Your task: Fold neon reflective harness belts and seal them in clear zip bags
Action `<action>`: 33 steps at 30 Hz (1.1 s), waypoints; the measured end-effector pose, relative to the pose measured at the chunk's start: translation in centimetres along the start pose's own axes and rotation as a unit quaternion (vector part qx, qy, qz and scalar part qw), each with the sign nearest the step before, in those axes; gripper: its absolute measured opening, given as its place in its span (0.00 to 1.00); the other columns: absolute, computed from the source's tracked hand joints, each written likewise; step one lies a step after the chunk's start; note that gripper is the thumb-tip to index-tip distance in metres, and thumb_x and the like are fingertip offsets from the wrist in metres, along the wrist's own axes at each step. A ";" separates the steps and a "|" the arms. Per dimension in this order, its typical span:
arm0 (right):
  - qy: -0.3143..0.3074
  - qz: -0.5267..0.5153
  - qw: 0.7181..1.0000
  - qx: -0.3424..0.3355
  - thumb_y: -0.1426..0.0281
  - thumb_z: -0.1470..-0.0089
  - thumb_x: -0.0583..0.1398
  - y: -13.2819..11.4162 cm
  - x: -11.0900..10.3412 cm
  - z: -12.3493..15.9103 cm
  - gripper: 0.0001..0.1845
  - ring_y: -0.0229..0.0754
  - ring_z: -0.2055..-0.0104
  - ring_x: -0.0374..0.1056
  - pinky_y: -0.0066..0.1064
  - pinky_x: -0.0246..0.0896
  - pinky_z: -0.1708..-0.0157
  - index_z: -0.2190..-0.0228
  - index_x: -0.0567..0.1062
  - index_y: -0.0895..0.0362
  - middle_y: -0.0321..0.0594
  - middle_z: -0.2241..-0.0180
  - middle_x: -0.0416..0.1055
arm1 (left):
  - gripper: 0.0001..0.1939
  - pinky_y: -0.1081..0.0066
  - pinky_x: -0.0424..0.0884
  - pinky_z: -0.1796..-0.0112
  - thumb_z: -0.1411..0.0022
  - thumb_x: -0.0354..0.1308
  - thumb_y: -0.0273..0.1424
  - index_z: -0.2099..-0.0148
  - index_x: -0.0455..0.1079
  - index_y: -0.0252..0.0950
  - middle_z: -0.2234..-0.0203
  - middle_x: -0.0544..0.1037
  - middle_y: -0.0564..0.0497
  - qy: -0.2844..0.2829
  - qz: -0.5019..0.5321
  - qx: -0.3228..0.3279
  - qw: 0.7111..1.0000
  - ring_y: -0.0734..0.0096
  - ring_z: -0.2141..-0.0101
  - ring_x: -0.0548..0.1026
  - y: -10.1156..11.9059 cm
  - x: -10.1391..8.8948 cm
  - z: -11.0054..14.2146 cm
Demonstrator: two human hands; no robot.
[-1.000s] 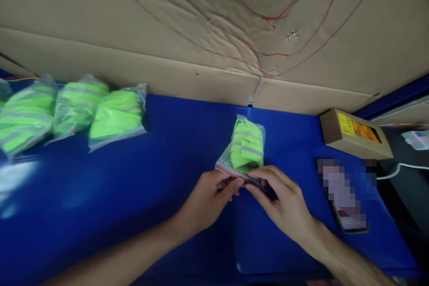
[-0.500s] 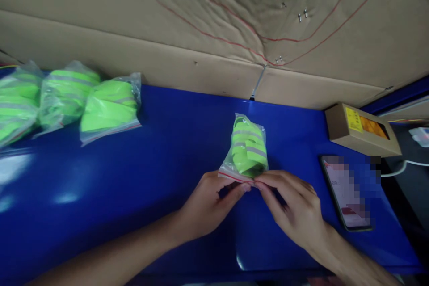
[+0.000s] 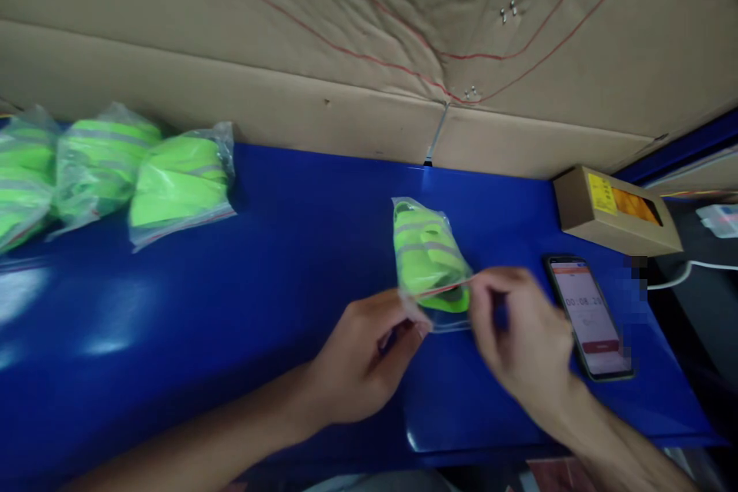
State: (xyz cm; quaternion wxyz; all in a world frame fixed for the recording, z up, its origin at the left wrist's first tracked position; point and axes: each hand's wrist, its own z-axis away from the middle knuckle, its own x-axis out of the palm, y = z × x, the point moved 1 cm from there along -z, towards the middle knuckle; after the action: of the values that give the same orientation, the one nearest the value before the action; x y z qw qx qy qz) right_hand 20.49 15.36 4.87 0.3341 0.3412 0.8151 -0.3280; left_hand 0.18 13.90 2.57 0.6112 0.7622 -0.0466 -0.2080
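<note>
A clear zip bag [image 3: 410, 294] with a red seal line holds a folded neon-green reflective strap [image 3: 427, 242] with grey stripes. Its mouth faces me and gapes, and the end of the strap shows at the opening. My left hand [image 3: 374, 350] pinches the left corner of the bag's mouth between thumb and fingers. On the other side, my right hand [image 3: 519, 330] has its thumb and fingers closed on the right edge of the mouth. The right fingertips are a little blurred.
Several similar filled bags [image 3: 181, 181] lie at the back left of the blue table [image 3: 288, 246]. To the right are a phone [image 3: 591, 315] with a timer on screen and a cardboard box [image 3: 616, 211] with a window. A cardboard wall [image 3: 288, 84] stands behind.
Both hands were close together at the seal; my right hand has moved right and up along it. The bag's mouth has been pulled open, and the red line now slants upward to the right.
</note>
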 end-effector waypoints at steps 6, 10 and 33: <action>0.067 0.014 0.997 -0.035 0.76 0.39 0.64 1.2 -1.1 -0.6 0.09 0.39 0.63 0.74 0.29 0.70 0.64 0.58 0.73 0.54 0.39 0.62 0.76 | 0.08 0.74 0.71 0.66 0.29 0.55 0.27 0.55 0.75 0.37 0.65 0.78 0.51 -0.002 -0.025 0.030 0.999 0.73 0.66 0.76 0.6 -0.8 0.2; 0.022 0.019 0.991 -0.129 0.76 0.40 0.65 -0.1 -0.8 0.0 0.10 0.42 0.57 0.74 0.36 0.70 0.55 0.58 0.77 0.52 0.41 0.56 0.75 | 0.08 0.73 0.75 0.56 0.29 0.55 0.25 0.52 0.74 0.37 0.59 0.80 0.49 0.024 -0.033 0.063 0.997 0.72 0.59 0.79 0.5 -1.1 -0.1; -0.085 -0.119 0.986 0.078 0.75 0.36 0.60 1.5 0.2 0.2 0.22 0.46 0.46 0.76 0.36 0.76 0.47 0.42 0.72 0.55 0.47 0.48 0.76 | 0.16 0.62 0.76 0.53 0.32 0.60 0.31 0.43 0.72 0.40 0.52 0.79 0.45 0.134 -0.204 0.192 0.951 0.62 0.52 0.78 -2.0 -4.3 -1.6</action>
State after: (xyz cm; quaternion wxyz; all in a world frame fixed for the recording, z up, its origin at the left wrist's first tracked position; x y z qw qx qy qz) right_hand 21.61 16.11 4.18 0.3326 0.2374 0.7907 -0.4558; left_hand -3.49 17.25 2.03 0.3986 0.8792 0.1533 -0.2113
